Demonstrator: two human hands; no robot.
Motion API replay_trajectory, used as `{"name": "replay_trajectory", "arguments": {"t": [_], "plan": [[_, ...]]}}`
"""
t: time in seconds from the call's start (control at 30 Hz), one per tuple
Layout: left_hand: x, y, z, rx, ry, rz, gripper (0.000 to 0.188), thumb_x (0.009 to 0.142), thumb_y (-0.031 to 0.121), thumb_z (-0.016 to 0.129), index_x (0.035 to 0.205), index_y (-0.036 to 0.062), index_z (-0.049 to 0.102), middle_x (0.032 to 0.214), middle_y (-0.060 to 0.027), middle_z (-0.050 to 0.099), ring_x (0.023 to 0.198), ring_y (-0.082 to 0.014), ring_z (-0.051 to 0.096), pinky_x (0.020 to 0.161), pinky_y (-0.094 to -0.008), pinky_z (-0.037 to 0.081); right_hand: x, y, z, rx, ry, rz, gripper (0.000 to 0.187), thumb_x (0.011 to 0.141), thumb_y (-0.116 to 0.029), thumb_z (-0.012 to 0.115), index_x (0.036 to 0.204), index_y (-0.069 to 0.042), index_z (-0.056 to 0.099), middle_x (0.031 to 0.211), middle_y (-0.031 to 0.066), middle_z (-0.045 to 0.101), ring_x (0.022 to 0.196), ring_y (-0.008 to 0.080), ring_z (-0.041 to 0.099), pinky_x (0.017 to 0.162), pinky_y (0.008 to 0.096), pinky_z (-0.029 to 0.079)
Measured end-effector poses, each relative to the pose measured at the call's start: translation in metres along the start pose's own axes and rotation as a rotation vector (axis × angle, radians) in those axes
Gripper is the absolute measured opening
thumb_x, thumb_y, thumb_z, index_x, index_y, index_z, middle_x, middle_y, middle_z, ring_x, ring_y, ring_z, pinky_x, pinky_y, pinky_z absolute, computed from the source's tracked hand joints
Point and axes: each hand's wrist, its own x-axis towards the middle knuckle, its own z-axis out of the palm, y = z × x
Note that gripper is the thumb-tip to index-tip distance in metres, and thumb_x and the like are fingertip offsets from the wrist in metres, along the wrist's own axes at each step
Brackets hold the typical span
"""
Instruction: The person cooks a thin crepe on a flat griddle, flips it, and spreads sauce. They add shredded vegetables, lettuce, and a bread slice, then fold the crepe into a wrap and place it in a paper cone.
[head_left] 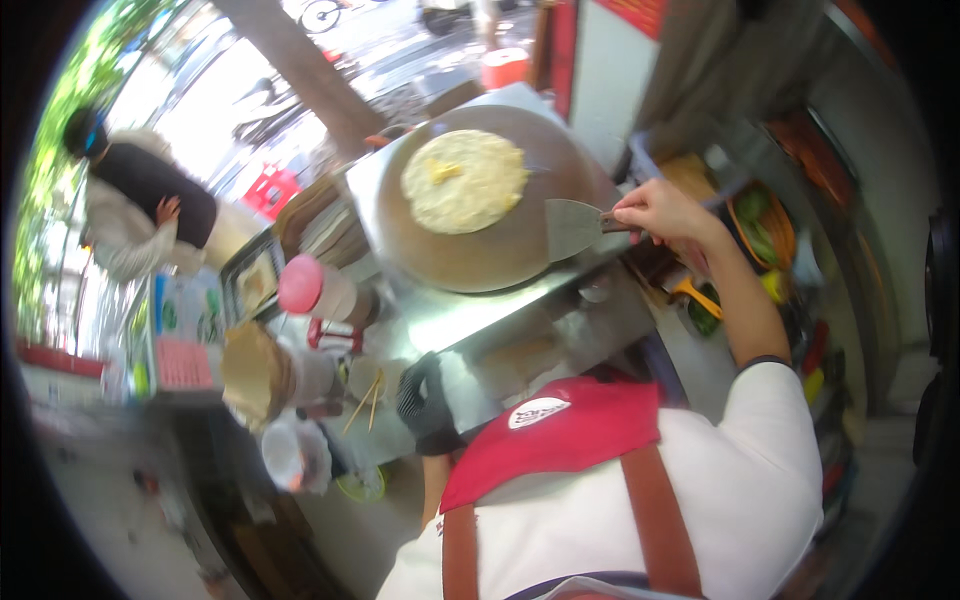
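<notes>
A pale round flatbread [462, 182] with a small yellow piece on top lies toward the far left part of a round griddle [440, 262]. My right hand [655, 212], bare, is closed around the handle of a wide metal scraper [573, 229]. The scraper's blade is over the near right edge of the griddle, apart from the flatbread. In a black glove, my left hand [427, 405] is low at the near edge of the metal counter, beside a cup [368, 380] with thin wooden sticks in it. Its fingers are too blurred to read.
A pink-topped container [302, 284], a stack of brown paper bags [258, 372] and a white tub [292, 455] crowd the left side. On the right are an orange basket [762, 225] of greens and an orange-handled tool [697, 296]. Another person [150, 195] stands beyond the stall at left.
</notes>
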Motion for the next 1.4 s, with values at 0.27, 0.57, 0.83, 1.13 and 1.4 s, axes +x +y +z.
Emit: {"name": "replay_trajectory", "arguments": {"t": [0.27,0.57,0.83,1.13,1.4], "plan": [[-0.002,-0.052,0.024,0.015,-0.205,-0.061,0.032,0.077,0.020,0.064,0.104,0.0023,0.065,0.101,-0.0116,0.065,0.094,-0.0215,0.060,0.084,-0.0331,0.046,-0.201,0.176,0.129,0.854,1.178,0.413,0.031,0.090,-0.030,0.054,0.092,0.000,0.064,0.065,0.0054,0.064,0.042,0.0091,0.049,0.039,0.0239,0.040],[0.004,0.038,0.080,-0.020,-0.455,0.046,0.025,0.087,0.005,0.057,0.110,-0.0046,0.060,0.105,-0.0158,0.065,0.092,-0.0240,0.064,0.082,-0.0317,0.051,-0.258,0.318,0.150,0.984,1.453,1.052,0.034,0.095,-0.031,0.047,0.092,0.001,0.059,0.072,0.0060,0.064,0.051,0.0104,0.052,0.043,0.0248,0.043],[-0.041,0.050,0.154,0.077,-0.509,0.204,0.029,0.090,0.011,0.051,0.115,-0.0036,0.056,0.114,-0.0140,0.061,0.098,-0.0218,0.060,0.083,-0.0316,0.048,-0.185,0.403,0.101,0.933,1.409,0.966,0.030,0.096,-0.031,0.042,0.105,-0.003,0.048,0.077,0.0073,0.065,0.057,0.0149,0.059,0.044,0.0285,0.047],[-0.038,0.084,0.174,0.113,-0.426,0.260,0.022,0.085,0.005,0.055,0.105,-0.0016,0.061,0.101,-0.0135,0.063,0.090,-0.0226,0.061,0.080,-0.0325,0.048,-0.206,0.402,0.095,-0.257,1.216,1.143,0.038,0.084,-0.027,0.057,0.114,-0.006,0.048,0.104,0.0164,0.054,0.093,0.0346,0.054,0.082,0.0433,0.045],[-0.032,0.105,0.175,0.152,-0.393,0.417,0.018,0.081,-0.001,0.058,0.097,0.0002,0.065,0.090,-0.0130,0.065,0.083,-0.0233,0.062,0.077,-0.0333,0.048,-0.242,0.475,0.077,0.084,1.085,1.317,0.062,0.080,-0.029,0.062,0.129,-0.001,0.037,0.122,0.0245,0.049,0.108,0.0374,0.053,0.090,0.0430,0.043]]}}
